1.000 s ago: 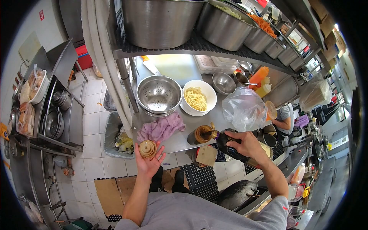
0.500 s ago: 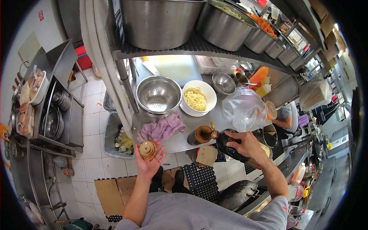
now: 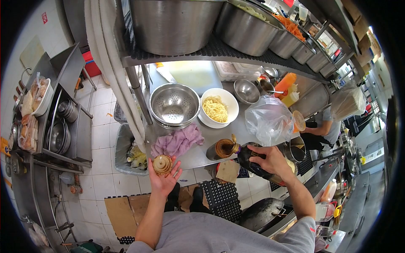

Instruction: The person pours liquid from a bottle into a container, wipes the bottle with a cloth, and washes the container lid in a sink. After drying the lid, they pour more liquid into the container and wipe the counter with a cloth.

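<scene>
On the fingers and palm of my left hand [image 3: 165, 181] rests a stained cream-coloured bottle cap [image 3: 162, 165] with a raised centre; the fingers are spread around it. My right hand [image 3: 273, 162] is wrapped around a large dark bottle [image 3: 249, 157], held tilted with its neck pointing left. The bottle's mouth is at the open top of a brown-stained container [image 3: 220, 149] on the counter's front edge. A dark stream seems to run between them. Its gold flip cap [image 3: 233, 138] hangs open. Left of the container lies a crumpled purple cloth [image 3: 179, 140].
Behind are a steel colander [image 3: 175, 103], a white bowl of noodles [image 3: 220, 109] and a clear plastic bag [image 3: 269, 121]. A shelf of steel pans [image 3: 249, 31] overhangs the counter. A bin [image 3: 126, 158] stands below left. A co-worker [image 3: 325, 128] is at the right.
Both my hands stay nearly still, with the dark bottle still tilted at the container. The co-worker at the right has shifted, with the arm now further right.
</scene>
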The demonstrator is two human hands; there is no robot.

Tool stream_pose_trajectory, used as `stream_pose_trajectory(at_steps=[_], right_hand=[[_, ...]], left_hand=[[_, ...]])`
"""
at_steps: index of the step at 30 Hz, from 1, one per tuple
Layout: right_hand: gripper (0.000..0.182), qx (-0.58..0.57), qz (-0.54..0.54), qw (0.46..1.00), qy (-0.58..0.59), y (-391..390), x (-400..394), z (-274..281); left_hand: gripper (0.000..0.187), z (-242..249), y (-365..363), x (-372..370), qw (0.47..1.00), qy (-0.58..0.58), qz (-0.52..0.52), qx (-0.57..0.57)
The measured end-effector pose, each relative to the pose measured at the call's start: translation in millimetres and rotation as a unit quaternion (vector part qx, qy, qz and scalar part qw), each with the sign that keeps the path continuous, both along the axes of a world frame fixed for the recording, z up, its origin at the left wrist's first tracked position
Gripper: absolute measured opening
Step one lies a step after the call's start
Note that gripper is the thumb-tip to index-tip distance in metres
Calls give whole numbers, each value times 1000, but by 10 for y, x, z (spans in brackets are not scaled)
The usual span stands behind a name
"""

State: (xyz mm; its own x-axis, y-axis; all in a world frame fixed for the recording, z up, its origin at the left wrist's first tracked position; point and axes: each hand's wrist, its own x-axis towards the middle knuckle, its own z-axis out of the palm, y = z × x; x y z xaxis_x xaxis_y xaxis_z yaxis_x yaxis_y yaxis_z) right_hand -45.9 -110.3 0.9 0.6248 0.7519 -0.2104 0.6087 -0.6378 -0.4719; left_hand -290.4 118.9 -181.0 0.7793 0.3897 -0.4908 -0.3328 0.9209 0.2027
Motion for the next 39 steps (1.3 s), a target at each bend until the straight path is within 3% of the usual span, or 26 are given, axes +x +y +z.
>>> stream_pose_trajectory(at_steps=[18,21,23,30,32,34,36,38,39], right_hand=[[43,-7,-13,1000,16,-9,15,29],[43,32,-18,998,47,-88,56,-81],[44,75,-50,987,135,-137,86,-160],[44,203,-81,957,192,-327,145,-508],[45,299,-112,909,268,-467,224,-643],[46,349,-125,893,256,-594,314,-775],[51,505,-139,791,317,-686,383,-865],[54,539,-136,780,288,-669,460,-948],[51,589,-193,732,283,-571,477,-909]], left_hand=[[69,2,20,61,1000,-4,-4,-5],[69,11,31,59,1000,-5,-2,-9],[68,24,40,55,1000,-1,-2,-9],[72,24,69,67,1000,10,0,0],[69,86,64,89,1000,16,-1,0],[67,102,51,107,1000,23,-2,-1],[67,82,32,123,1000,19,-8,1],[67,115,3,148,1000,27,-6,4],[67,136,-10,155,999,33,0,4]])
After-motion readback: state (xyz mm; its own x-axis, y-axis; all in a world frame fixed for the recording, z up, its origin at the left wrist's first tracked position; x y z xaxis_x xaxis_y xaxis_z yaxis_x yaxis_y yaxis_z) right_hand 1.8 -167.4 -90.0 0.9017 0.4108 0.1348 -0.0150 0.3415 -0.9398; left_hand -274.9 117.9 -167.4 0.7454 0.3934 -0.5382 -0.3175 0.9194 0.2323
